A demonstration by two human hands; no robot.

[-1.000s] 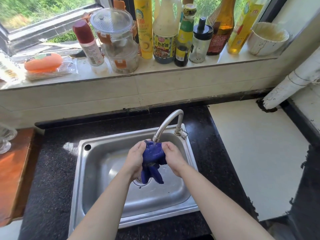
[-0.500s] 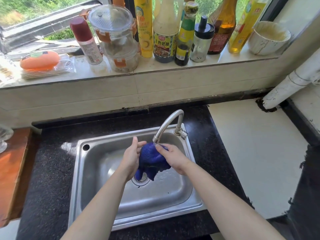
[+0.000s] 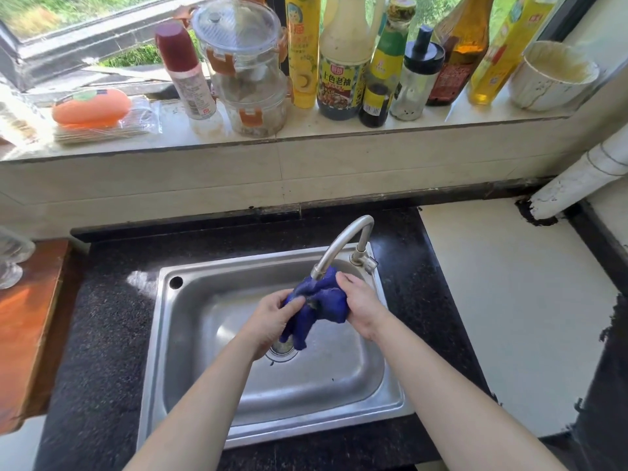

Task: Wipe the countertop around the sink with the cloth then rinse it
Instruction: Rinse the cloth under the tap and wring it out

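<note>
A bunched dark blue cloth (image 3: pixel 319 305) hangs over the steel sink (image 3: pixel 190 368), right under the spout of the curved tap (image 3: pixel 343 243). My left hand (image 3: pixel 272 317) pinches its left side and my right hand (image 3: pixel 362 307) cups its right side. The cloth's lower tail dangles above the drain (image 3: pixel 282 348). Black speckled countertop (image 3: pixel 105 334) surrounds the sink. I cannot make out a stream of water.
A window ledge behind holds sauce bottles (image 3: pixel 343 56), a lidded clear jar (image 3: pixel 244 62), a red-capped shaker (image 3: pixel 187 73), an orange sponge (image 3: pixel 91 107) and a white cup (image 3: pixel 550 76). A wooden board (image 3: pixel 27 317) lies left; a pale counter (image 3: pixel 509 300) and white pipe (image 3: pixel 577 175) right.
Both hands have kept working the cloth under the spout; the left hand, briefly opened beside it, now pinches it again, and the cloth is bunched more to the right.
</note>
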